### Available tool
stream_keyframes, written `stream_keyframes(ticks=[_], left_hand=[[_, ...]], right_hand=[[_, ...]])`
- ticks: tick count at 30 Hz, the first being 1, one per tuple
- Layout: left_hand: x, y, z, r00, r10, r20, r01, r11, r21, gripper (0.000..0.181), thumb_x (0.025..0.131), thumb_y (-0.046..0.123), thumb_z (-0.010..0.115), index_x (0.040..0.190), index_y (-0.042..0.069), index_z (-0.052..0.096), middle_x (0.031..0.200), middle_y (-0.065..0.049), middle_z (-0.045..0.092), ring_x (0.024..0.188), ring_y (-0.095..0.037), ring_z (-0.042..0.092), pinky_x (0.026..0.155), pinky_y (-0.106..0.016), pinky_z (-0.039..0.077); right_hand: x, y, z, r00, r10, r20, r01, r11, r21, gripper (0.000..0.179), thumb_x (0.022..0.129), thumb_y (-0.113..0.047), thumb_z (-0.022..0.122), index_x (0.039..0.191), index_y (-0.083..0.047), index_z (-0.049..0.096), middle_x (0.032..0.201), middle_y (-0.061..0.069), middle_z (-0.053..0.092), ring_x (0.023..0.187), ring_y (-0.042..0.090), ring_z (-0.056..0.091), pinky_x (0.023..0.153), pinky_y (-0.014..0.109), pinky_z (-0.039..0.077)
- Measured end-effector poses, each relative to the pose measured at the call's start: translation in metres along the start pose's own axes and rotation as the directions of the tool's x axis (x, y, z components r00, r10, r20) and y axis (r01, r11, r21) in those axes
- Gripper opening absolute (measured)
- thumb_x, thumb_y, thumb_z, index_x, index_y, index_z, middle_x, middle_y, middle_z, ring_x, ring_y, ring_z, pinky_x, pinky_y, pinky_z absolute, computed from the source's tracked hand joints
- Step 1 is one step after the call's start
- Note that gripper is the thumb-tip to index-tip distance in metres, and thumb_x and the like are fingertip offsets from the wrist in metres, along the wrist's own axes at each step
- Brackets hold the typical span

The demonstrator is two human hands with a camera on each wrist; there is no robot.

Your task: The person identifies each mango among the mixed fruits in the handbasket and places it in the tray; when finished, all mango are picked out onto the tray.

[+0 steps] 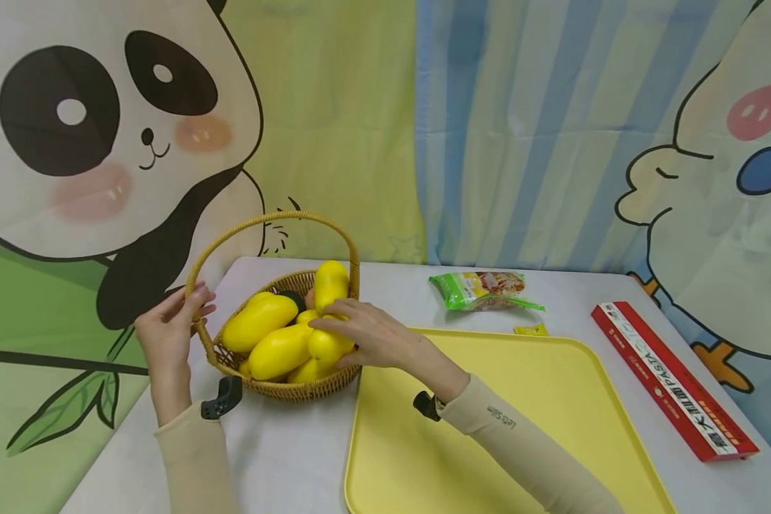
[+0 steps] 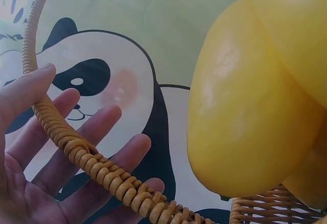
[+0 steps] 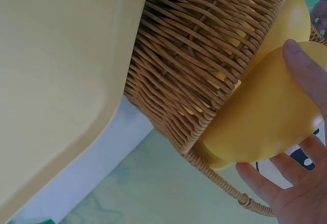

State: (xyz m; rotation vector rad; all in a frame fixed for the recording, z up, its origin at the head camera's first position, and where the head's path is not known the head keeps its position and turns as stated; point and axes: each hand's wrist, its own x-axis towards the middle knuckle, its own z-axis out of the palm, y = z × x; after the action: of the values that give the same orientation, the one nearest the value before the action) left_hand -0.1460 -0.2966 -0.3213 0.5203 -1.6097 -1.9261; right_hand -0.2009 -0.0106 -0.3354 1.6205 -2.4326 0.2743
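A wicker basket (image 1: 302, 390) with a tall arched handle (image 1: 283, 215) stands at the table's left, heaped with smooth yellow mangoes (image 1: 259, 323). The left hand (image 1: 170, 332) loosely holds the handle's left side. In the left wrist view, the wrapped handle (image 2: 110, 175) runs between the thumb and the spread fingers. Over the basket's right side, the right hand (image 1: 379, 335) grips one mango (image 3: 260, 106), thumb on one side and fingers on the other. Another mango (image 1: 330, 284) leans upright behind it. A dark item (image 1: 292, 298) shows among the fruit, partly hidden.
A yellow tray (image 1: 488, 428) lies right of the basket, beneath the right forearm. Behind it are a green-and-clear food packet (image 1: 485, 290) and a small yellow sachet (image 1: 531, 330). A long red box (image 1: 671, 378) lies along the right. A printed curtain (image 1: 334, 128) hangs behind the table.
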Motion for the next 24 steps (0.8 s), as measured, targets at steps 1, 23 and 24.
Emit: stream_keyframes(ticks=[1,23,24], left_hand=[[0.000,0.000,0.000,1.000,-0.002,-0.001,0.002,1.000,0.000,0.042,0.074,0.029,0.082,0.110,0.008,0.073,0.081,0.001,0.074,0.068,-0.012,0.070,0.062,-0.016,0.052],[0.000,-0.001,-0.001,1.000,0.010,0.006,-0.010,1.000,-0.001,0.042,0.074,0.029,0.081,0.110,0.008,0.073,0.079,0.003,0.073,0.068,-0.011,0.070,0.061,-0.017,0.051],[0.000,-0.002,-0.001,1.000,0.006,0.006,-0.006,1.000,-0.002,0.042,0.074,0.029,0.081,0.110,0.008,0.073,0.079,0.003,0.073,0.068,-0.012,0.070,0.062,-0.017,0.051]], right_hand=[[0.000,0.000,-0.001,1.000,-0.002,-0.001,0.002,1.000,-0.002,0.074,0.076,-0.035,0.081,0.139,-0.017,0.049,0.138,0.011,0.050,0.127,0.028,0.046,0.101,0.042,0.043],[-0.015,0.005,-0.016,0.999,0.019,-0.030,-0.018,1.000,0.007,0.073,0.076,-0.033,0.081,0.139,-0.018,0.050,0.139,0.011,0.049,0.127,0.028,0.045,0.101,0.044,0.042],[-0.016,0.006,-0.017,0.999,0.023,-0.033,-0.022,1.000,0.012,0.073,0.076,-0.033,0.082,0.139,-0.018,0.050,0.139,0.011,0.049,0.127,0.028,0.045,0.101,0.044,0.042]])
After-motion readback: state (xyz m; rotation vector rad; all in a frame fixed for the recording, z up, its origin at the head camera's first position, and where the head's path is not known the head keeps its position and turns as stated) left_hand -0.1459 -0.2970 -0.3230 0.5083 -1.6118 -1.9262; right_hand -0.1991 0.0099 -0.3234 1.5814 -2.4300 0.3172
